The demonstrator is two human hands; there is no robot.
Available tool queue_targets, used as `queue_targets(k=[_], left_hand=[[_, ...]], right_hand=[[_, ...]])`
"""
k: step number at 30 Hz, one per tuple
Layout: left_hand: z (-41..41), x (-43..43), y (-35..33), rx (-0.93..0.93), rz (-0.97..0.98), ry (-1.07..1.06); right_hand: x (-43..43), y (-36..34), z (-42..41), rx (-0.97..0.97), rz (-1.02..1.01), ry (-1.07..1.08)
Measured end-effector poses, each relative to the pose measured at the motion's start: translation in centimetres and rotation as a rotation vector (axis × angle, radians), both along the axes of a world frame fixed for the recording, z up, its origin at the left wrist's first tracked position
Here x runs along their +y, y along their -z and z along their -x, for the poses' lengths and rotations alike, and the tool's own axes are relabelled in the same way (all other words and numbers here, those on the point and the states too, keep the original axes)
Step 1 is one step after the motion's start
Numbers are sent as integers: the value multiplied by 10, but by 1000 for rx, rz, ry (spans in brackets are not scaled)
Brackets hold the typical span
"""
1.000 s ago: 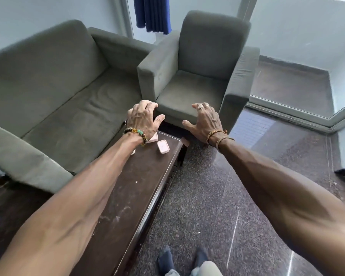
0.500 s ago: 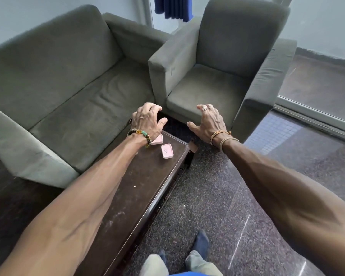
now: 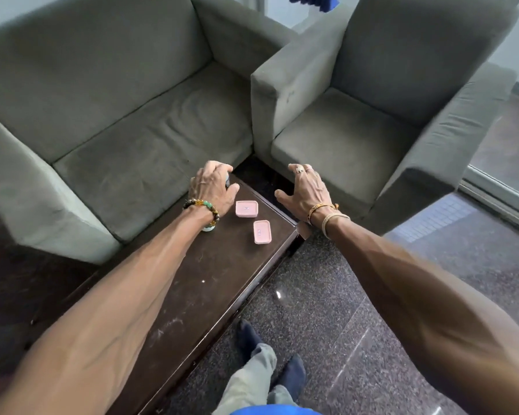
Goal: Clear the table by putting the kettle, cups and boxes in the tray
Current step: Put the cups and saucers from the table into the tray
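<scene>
- We see a low dark table running away from us, with a grey sofa along its left side and a grey armchair at its far end; the armchair's arm stands just beyond the table's far corner.
- Two pink boxes lie flat on the far part of the table, near each other but apart: the far box just beside the left thumb, the near box closer to us and near the right edge.
- The left hand is over the far left corner of the table, its fingers curled down over a small dark thing; we cannot tell what that thing is or whether the hand grips it.
- A pale rounded thing peeps out under the left wrist, mostly hidden by the beaded bracelet; we cannot tell whether it is a cup.
- The right hand hovers past the table's far right corner, in front of the armchair, fingers spread and holding nothing; it wears rings and gold bangles.
- Below, dark-socked feet stand on the speckled floor.
- Each box lid bears a small mark at its centre, too small for us to read.
- Against half a second ago, the far box shows whole, where the left hand then covered part of it; both hands keep much the same pose.
</scene>
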State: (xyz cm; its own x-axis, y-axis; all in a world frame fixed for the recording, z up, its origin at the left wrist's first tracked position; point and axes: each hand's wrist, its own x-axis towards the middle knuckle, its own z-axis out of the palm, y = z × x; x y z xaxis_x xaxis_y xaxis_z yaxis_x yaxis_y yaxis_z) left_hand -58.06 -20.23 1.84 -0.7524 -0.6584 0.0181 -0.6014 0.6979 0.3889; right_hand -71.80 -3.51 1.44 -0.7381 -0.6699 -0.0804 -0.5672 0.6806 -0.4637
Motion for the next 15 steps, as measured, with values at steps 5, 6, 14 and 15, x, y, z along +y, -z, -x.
queue_targets(k=[5,6,14,15], left_hand=[[-1,-44,20,-35,-71,-83],[-3,-50,23,-37,-77,-91],[-13,-114,50,-55,-138,-232],[-15,-119,59,-54,-150,-256]], right_hand=[[-51,24,6,-84,-45,-68],[-60,27,6,-92,-43,-69],[-145,52,5,-141,-70,-222],[-156,59,5,-153,-70,-232]])
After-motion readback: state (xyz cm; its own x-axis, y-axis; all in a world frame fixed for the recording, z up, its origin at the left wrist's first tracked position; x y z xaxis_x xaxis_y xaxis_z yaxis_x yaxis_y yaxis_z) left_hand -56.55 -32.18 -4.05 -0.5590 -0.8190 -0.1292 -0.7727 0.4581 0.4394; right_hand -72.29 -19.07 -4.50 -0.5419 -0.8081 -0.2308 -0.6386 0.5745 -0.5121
